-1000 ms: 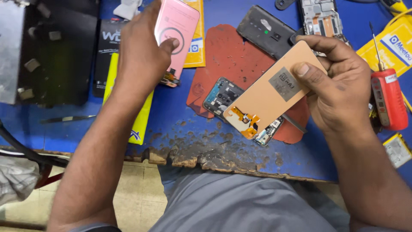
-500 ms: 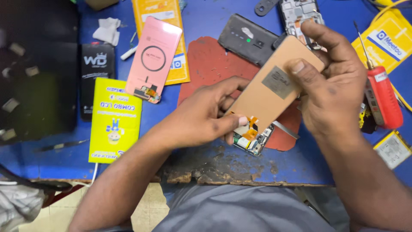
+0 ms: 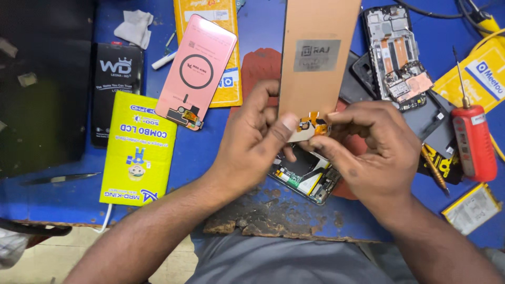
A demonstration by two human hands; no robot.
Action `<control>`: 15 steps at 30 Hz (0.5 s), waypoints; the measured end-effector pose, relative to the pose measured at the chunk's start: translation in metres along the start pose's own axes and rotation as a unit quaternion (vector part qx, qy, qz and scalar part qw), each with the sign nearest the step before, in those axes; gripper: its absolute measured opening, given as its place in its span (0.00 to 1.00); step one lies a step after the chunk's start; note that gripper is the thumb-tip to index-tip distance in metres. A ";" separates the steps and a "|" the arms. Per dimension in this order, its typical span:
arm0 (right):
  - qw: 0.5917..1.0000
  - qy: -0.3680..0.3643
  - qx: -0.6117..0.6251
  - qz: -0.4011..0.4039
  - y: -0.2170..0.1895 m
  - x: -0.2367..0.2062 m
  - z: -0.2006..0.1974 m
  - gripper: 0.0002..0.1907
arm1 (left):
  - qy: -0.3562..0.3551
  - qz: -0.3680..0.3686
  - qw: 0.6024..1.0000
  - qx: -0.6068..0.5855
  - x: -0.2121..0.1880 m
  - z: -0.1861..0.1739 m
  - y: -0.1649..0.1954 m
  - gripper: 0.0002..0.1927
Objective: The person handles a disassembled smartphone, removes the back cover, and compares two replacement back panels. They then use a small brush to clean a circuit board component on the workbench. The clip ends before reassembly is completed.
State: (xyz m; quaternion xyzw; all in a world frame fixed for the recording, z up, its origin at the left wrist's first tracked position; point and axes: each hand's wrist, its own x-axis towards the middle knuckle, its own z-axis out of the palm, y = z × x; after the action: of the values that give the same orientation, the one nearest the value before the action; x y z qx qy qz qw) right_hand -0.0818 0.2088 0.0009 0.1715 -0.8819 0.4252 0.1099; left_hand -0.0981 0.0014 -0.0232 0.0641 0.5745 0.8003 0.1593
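Note:
Both my hands hold a copper-backed phone display panel upright over the bench. My left hand pinches its lower edge with thumb and fingers beside the orange flex cable. My right hand grips the same lower end from the right, fingertips touching the flex. Under my hands lies an opened phone body with its board showing, on a red mat.
A pink display panel and a yellow box lie left of my hands, beside a black box. A second opened phone frame, a red tool and a small battery sit right. Tweezers rest near the chipped front edge.
The copper panel has swung from lying tilted to standing upright. My left hand, which set down the pink panel earlier, now pinches the copper panel's bottom edge at the flex together with my right hand.

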 end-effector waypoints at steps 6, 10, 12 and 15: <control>0.992 0.006 0.121 0.039 0.003 -0.005 0.002 0.12 | -0.016 -0.011 0.998 -0.056 0.001 -0.009 0.001 0.15; 0.994 0.000 0.107 0.008 -0.002 -0.004 -0.004 0.17 | 0.010 -0.013 0.996 -0.093 0.000 -0.011 0.001 0.14; 0.997 -0.035 0.034 -0.064 -0.004 -0.002 -0.006 0.17 | 0.023 0.027 0.996 -0.087 0.000 -0.014 0.002 0.13; 0.992 -0.051 -0.008 -0.117 -0.005 0.000 -0.004 0.16 | 0.029 0.033 0.995 -0.094 0.000 -0.018 0.002 0.12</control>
State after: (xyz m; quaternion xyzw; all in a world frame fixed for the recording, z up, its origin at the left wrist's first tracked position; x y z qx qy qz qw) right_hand -0.0792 0.2093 0.0071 0.2940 -0.8635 0.3933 0.1150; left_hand -0.1037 -0.0156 -0.0273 0.0447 0.4986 0.8572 0.1210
